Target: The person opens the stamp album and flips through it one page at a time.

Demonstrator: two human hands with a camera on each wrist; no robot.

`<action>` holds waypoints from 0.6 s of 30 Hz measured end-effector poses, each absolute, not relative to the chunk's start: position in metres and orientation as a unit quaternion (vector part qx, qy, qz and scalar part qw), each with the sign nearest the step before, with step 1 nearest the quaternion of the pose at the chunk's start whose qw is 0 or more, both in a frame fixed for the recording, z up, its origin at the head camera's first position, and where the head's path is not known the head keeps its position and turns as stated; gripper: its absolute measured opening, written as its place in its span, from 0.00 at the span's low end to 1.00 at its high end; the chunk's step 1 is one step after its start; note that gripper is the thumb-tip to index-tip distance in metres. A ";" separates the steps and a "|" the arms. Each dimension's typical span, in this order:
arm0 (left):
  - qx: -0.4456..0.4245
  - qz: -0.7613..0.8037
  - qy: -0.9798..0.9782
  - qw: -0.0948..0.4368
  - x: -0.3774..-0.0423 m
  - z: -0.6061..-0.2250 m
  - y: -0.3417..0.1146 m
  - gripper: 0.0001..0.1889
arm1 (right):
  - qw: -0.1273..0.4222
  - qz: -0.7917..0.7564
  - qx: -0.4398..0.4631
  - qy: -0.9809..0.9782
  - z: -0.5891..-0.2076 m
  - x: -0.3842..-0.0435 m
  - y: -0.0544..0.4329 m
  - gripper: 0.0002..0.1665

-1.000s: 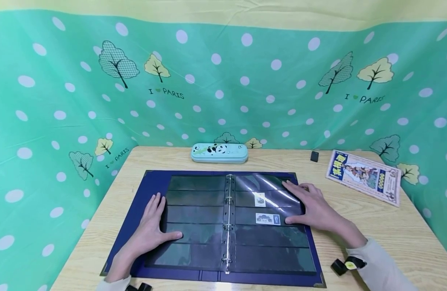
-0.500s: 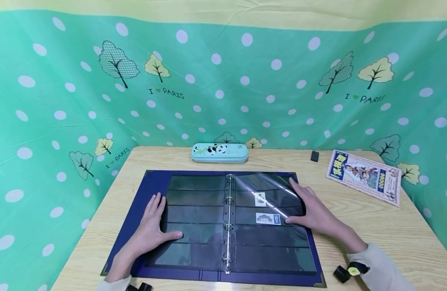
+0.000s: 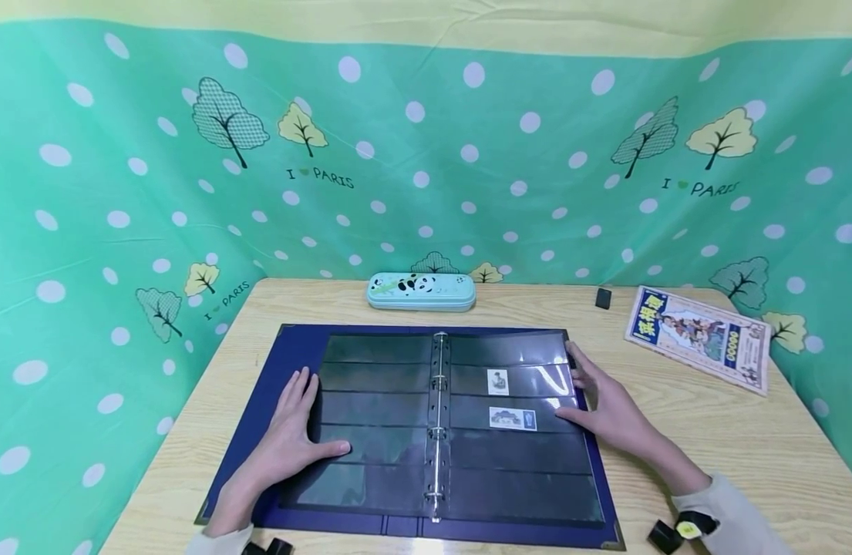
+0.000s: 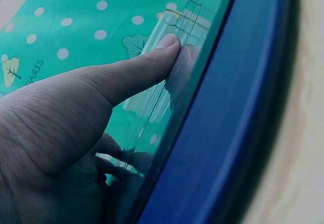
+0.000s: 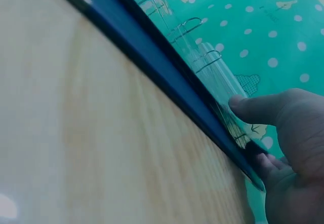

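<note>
A dark blue ring-bound stamp album (image 3: 299, 345) lies spread open on the table, black pocket pages on both sides of its metal rings (image 3: 437, 432). Two small stamps sit in the right page (image 3: 516, 455): a squarish one (image 3: 498, 382) and, one row lower, a wider one (image 3: 513, 418). My left hand (image 3: 287, 432) rests on the left page (image 3: 377, 408), thumb stretched inward and fingers along its outer edge. My right hand (image 3: 609, 405) is at the right page's outer edge, its thumb on the page and its fingers loosely bent by the edge, partly hidden.
A light blue panda pencil case (image 3: 422, 292) stands behind the album. To the back right are a small black object (image 3: 603, 298) and a colourful printed booklet (image 3: 699, 339). A green dotted curtain (image 3: 426, 154) hangs around the wooden table (image 3: 675, 378).
My right hand has slid right and a little down to the page's outer edge. The right page, with long bent glints before, now lies flatter. The left hand stays put.
</note>
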State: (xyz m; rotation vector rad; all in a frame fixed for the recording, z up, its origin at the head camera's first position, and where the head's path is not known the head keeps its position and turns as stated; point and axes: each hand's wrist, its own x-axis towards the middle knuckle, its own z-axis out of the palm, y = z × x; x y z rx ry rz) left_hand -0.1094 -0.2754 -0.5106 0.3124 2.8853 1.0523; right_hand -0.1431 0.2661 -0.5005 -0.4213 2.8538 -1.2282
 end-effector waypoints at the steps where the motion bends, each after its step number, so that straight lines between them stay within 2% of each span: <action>1: 0.100 0.341 0.934 0.027 -0.109 -0.512 -0.276 0.74 | 0.008 -0.402 -0.131 0.906 -0.500 -0.142 0.267 0.69; 6: 0.096 0.338 0.936 0.036 -0.110 -0.512 -0.277 0.74 | 0.021 -0.459 -0.115 0.881 -0.499 -0.136 0.267 0.65; 12: 0.086 0.325 0.940 0.052 -0.109 -0.503 -0.274 0.74 | -0.027 -0.507 -0.129 0.852 -0.501 -0.130 0.267 0.58; 18: 0.092 0.333 0.938 0.043 -0.110 -0.509 -0.275 0.74 | -0.037 -0.494 -0.141 0.857 -0.498 -0.121 0.269 0.52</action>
